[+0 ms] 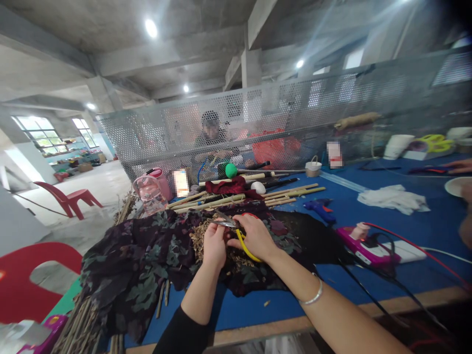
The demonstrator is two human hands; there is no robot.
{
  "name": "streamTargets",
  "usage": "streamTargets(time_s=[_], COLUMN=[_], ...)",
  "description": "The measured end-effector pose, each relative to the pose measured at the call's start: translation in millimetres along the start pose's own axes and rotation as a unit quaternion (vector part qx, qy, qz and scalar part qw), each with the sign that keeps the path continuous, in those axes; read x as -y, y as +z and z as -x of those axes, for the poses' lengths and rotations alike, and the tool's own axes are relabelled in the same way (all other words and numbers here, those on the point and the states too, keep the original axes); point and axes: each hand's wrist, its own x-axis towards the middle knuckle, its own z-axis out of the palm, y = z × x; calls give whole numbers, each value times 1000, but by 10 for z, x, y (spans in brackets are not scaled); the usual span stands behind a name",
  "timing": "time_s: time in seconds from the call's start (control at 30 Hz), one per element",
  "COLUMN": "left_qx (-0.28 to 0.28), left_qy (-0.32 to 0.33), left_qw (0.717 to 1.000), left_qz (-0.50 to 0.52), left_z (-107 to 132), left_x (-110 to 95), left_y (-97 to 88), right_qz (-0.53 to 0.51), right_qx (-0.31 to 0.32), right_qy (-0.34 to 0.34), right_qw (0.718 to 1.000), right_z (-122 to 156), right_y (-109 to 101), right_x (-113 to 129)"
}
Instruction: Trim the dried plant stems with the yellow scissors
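My right hand (pixel 255 237) is closed round the yellow handles of a pair of scissors (pixel 246 248). The metal blades stand apart and point left, above the fingertips of my left hand (pixel 214 246). That hand is closed in a pinch, but what lies between its fingers is too small to name. Both hands are over a heap of dried brown plant pieces (pixel 198 240). Under the heap spreads a dark cloth with a leaf pattern (pixel 147 265).
Behind the cloth lie wooden sticks (pixel 291 195), a green ball (pixel 231 170) and a pink bag (pixel 152 189). To the right are a blue glue gun (pixel 321 210), a power strip (pixel 363 248) with trailing cords, and white cloth (pixel 394 199). Beyond the perforated screen (pixel 155 142) sits a person.
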Motion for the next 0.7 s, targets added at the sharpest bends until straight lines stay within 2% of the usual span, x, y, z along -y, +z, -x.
streamTargets(time_s=[0.1,0.23,0.43,0.7], left_qx=[19,34,57,41], left_qy=[-41,-46,-49,-42], left_qw=[997,994,992,995], left_qz=[60,92,104,79], left_z=[34,76,79,68], left_x=[-20,-67,-81,-82], left_y=[37,61,44,36], right_qz=[4,13,-3,0], right_qx=[-12,-23,-37,-43], right_qy=[-3,-6,-8,7], right_qw=[1000,1000,999,999], right_z=[7,10,14,43], right_y=[12,23,33,72], right_x=[2,0,8,-22])
